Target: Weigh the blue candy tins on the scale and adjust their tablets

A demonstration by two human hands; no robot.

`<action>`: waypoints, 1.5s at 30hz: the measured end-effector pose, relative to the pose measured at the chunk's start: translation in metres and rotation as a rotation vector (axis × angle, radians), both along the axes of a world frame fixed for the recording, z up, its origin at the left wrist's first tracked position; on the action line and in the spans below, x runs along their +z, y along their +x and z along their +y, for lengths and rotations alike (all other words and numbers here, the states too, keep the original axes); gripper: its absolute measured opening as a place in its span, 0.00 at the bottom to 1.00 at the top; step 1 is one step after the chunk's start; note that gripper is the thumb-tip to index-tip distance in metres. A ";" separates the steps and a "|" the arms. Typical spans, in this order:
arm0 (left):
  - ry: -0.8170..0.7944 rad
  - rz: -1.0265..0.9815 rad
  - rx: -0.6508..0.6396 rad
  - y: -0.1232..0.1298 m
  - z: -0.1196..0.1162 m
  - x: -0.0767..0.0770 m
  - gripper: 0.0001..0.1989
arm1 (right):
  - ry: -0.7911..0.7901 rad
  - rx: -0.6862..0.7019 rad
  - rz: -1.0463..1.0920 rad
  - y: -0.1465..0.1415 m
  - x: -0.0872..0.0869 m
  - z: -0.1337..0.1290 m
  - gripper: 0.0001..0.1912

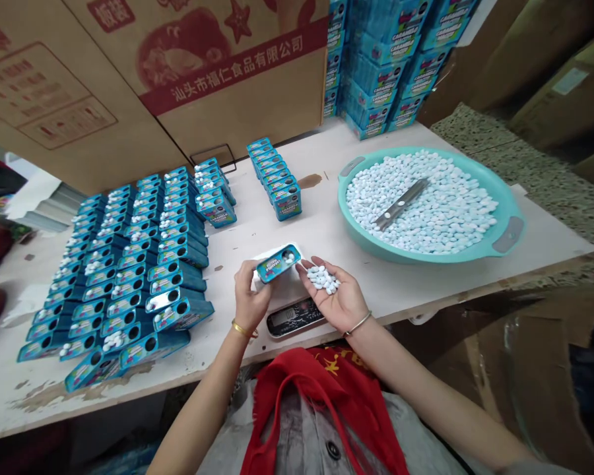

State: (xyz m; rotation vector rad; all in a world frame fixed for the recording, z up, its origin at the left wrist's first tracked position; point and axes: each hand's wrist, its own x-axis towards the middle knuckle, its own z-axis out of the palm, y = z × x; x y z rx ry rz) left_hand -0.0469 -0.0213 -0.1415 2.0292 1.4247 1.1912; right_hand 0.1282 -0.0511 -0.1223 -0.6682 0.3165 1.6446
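My left hand grips a small blue candy box by its side, over the white platform of a digital scale. The box has a round dark hole at one end of its top, with a few white candies showing in it. Palm up beside that hole, my right hand cups a small heap of white candies, its fingertips close to the box. To the right stands a turquoise basin full of pale candies. A knife-like metal tool lies on them.
Several rows of blue candy boxes cover the table's left side, many with loose candies on top. Another short row of boxes stands mid-table. Behind are a large carton and stacked wrapped packs.
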 end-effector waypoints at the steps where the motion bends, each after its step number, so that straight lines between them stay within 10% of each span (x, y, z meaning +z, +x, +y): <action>1: -0.054 -0.051 -0.012 -0.001 0.002 -0.003 0.13 | -0.005 0.003 -0.006 0.003 0.000 -0.002 0.09; 14: -0.173 -0.174 -0.119 -0.023 0.003 -0.010 0.29 | -0.062 0.026 -0.069 0.024 -0.005 -0.031 0.11; 21: -0.190 -0.459 0.135 -0.042 -0.008 -0.010 0.17 | -0.088 0.024 -0.097 0.030 -0.002 -0.038 0.12; 33: -0.230 -0.492 0.165 -0.041 -0.019 -0.012 0.14 | -0.106 0.024 -0.104 0.030 0.001 -0.042 0.12; 40: -0.180 -0.316 0.094 -0.035 -0.017 -0.006 0.19 | -0.142 0.039 -0.064 0.026 0.002 -0.043 0.12; 45: 0.001 0.148 -0.094 -0.021 -0.003 0.026 0.40 | -0.147 0.054 -0.024 0.022 0.001 -0.040 0.12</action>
